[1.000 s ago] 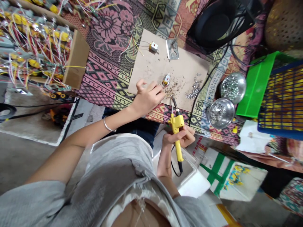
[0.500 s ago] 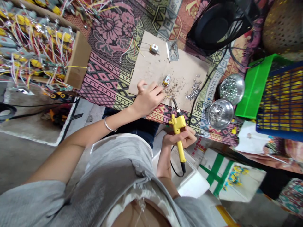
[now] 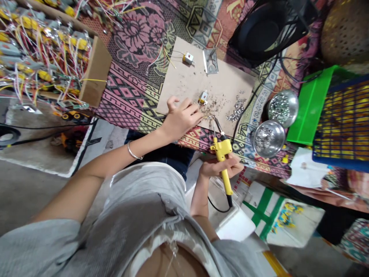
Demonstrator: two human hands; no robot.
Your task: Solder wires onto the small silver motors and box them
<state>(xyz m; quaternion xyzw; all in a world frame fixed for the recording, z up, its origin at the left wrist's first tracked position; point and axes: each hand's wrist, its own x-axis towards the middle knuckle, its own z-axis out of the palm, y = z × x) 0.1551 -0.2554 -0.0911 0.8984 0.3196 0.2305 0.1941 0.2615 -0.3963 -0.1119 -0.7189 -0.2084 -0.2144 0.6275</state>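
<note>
In my right hand is a yellow soldering iron with a solder-feed tube beside its tip. Its tip points up over the near edge of a brown board, a short way right of my left fingertips. My left hand rests at the board's near edge with its fingers bent together; whatever they pinch is too small to make out. Just beyond those fingers lies a small motor with thin leads. A second motor lies farther back, next to a bent metal plate.
Small metal parts lie at the board's right. Two metal bowls of parts, a green bin and a blue basket stand right. A black fan is behind. A carton of wired motors stands left.
The soldering iron and my right hand have shifted a little to the right, taking the tip farther from my left fingertips. My left hand has hardly moved.
</note>
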